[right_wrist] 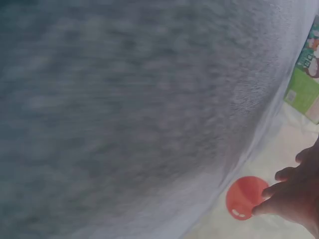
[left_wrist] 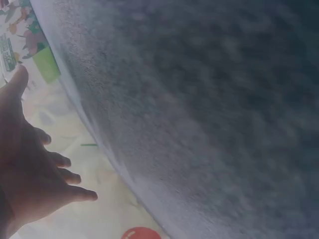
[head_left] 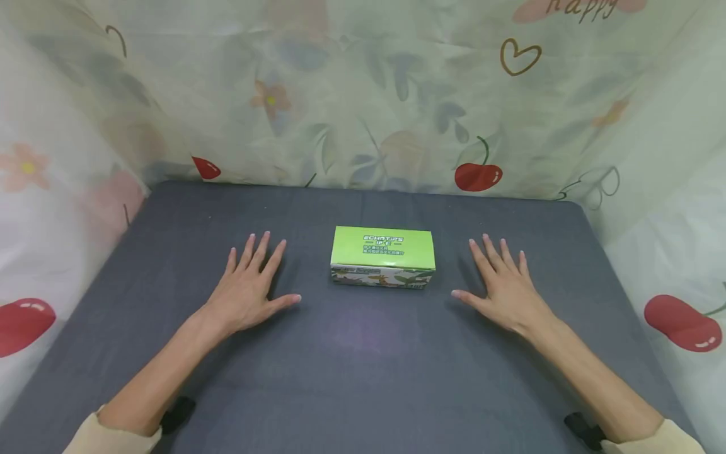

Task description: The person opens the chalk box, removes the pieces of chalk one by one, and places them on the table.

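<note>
Box lies on the table between left hand and right hand, both spread and empty; gripping its ends evenly should steady it.

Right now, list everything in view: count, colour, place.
Box: 1, bright green top with a patterned front side, on the table between the hands, touching neither.
Table: 1, dark grey, under the box.
Curtain: one piece or several, cannot tell; pale, behind the table and at both sides.
Printed cherries: several, red, on the curtain.
Printed flowers: several, orange, on the curtain.
Printed heart: 1, brown outline, upper right of the curtain.
Wrist pieces: 2, black, one at each wrist.
Sleeves: 2, cream, at the near corners of the head view.
Left hand: 1, bare, left of the box.
Right hand: 1, bare, right of the box.
</note>
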Available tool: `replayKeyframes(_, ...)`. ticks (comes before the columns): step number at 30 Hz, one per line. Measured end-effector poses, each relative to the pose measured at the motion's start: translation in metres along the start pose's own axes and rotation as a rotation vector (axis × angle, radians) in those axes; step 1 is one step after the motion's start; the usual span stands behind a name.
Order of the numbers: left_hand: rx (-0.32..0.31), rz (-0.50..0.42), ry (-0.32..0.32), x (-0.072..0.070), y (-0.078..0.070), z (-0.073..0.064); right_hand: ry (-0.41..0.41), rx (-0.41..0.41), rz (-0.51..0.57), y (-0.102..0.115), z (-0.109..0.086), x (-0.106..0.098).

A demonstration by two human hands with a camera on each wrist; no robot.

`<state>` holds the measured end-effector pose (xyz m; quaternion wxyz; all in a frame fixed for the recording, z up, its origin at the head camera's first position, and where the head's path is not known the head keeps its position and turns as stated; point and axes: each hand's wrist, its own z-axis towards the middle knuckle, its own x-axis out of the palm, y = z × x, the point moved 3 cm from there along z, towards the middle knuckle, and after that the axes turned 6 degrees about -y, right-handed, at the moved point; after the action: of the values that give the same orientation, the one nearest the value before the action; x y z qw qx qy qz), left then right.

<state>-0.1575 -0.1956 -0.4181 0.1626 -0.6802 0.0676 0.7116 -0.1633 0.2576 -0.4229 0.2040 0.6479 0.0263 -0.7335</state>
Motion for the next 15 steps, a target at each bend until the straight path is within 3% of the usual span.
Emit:
replayKeyframes(7, 0.019, -0.01, -0.006, -0.002, -0.007, 0.006, -0.001, -0.041, -0.004, 0.01, 0.012, -0.003)
replayKeyframes(15, 0.073, -0.041, -0.032, -0.005, -0.018, 0.027, -0.047, -0.136, 0.057, 0.025, 0.028, -0.009)
